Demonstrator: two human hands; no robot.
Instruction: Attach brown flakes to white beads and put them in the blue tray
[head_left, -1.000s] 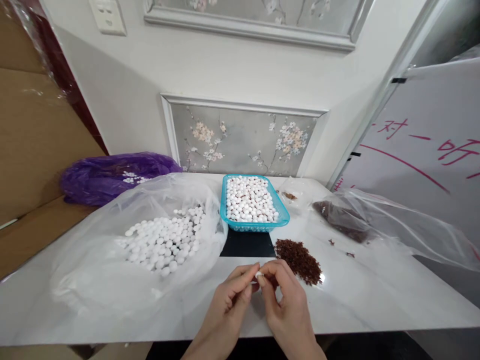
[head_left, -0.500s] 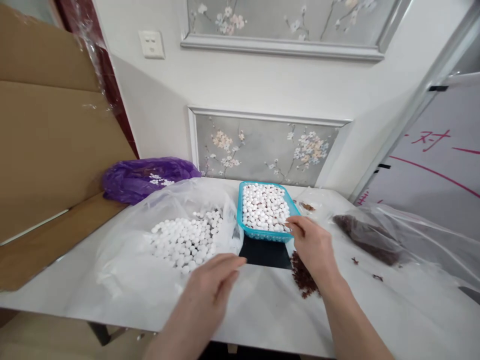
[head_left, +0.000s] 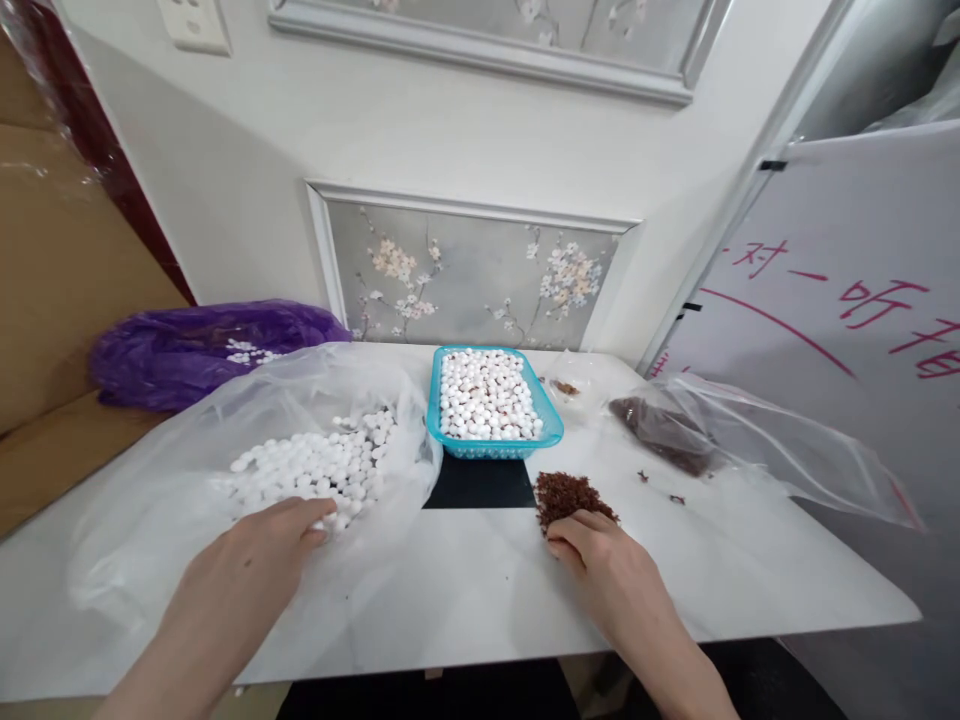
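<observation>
My left hand (head_left: 255, 555) is at the near edge of the white balls (head_left: 311, 470) lying on a clear plastic bag. Its thumb and forefinger close around what looks like one white ball. My right hand (head_left: 600, 555) reaches into the near side of a pile of small reddish-brown branched pieces (head_left: 562, 492). Those fingertips are bent together against the pile, partly hidden by the hand. Between and beyond both hands stands a turquoise basket (head_left: 551, 428), filled with white balls and some reddish-brown bits showing among them.
A black flat pad (head_left: 478, 485) lies before the basket. A purple bag (head_left: 180, 345) with small white pieces is at the back left, beside cardboard (head_left: 45, 270). On the right, a zip bag (head_left: 675, 440) holds dark brown material. Loose pieces (head_left: 677, 499) lie nearby. A whiteboard (head_left: 825, 220) leans right.
My right hand has left the basket's edge and come down to the reddish-brown pile. The left hand has moved left onto the white balls. The view has shifted right.
</observation>
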